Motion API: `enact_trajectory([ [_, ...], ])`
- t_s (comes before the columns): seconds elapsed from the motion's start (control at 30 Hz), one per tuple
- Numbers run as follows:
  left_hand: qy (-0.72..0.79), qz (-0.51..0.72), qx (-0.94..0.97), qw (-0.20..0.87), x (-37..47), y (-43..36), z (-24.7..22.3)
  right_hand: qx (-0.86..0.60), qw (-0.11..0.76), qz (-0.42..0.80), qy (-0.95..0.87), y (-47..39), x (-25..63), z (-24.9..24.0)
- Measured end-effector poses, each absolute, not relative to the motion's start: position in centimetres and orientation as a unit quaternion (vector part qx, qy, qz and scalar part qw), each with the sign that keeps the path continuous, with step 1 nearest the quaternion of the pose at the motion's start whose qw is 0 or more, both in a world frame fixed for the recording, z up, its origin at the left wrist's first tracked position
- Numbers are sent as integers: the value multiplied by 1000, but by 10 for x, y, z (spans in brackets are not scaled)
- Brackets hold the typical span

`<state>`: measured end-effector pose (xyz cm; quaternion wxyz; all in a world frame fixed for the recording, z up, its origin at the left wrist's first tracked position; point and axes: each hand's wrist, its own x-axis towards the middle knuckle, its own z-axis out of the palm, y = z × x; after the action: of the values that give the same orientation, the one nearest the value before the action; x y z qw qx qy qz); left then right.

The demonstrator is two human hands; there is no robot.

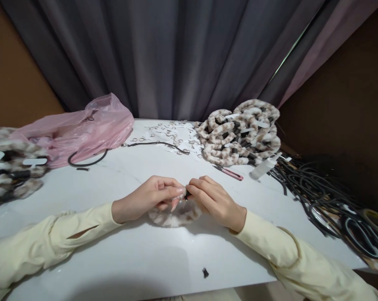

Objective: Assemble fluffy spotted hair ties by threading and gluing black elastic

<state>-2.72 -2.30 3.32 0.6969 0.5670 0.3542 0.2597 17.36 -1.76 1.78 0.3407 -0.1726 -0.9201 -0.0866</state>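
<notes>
At the middle of the white table (138,255), a fluffy white ring with brown patches (173,219) lies between my hands. Its upper ends meet where my fingers come together. My left hand (155,194) pinches the fluffy ring's end between thumb and fingers. A small black piece (186,194) shows at the joint, and my right hand (215,200) is closed on it from the other side. My right fingers cover most of the joint, so its details are hidden. Closer to the front edge lies a short frayed black bit (205,273).
Piled fluffy rings (242,133) with white tags stand back right; more fluffy rings (13,167) and a pink plastic bag (91,125) are left. Loose tags (173,136), a pink utility knife (229,172), a glue bottle (264,166) and black tubes (314,188) surround the work spot.
</notes>
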Motion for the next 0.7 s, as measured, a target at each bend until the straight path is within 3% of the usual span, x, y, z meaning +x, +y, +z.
enact_trajectory([
  [0.2, 393, 239, 669, 584, -29, -27, 36, -184, 343, -93, -916, -20, 172, 19],
  [0.4, 379, 209, 718, 545, -30, -25, 36, -169, 328, -104, -923, -20, 174, 18],
  [0.7, 380, 247, 793, 408, -30, -22, 30, -208, 334, -65, -917, -17, 170, 15],
])
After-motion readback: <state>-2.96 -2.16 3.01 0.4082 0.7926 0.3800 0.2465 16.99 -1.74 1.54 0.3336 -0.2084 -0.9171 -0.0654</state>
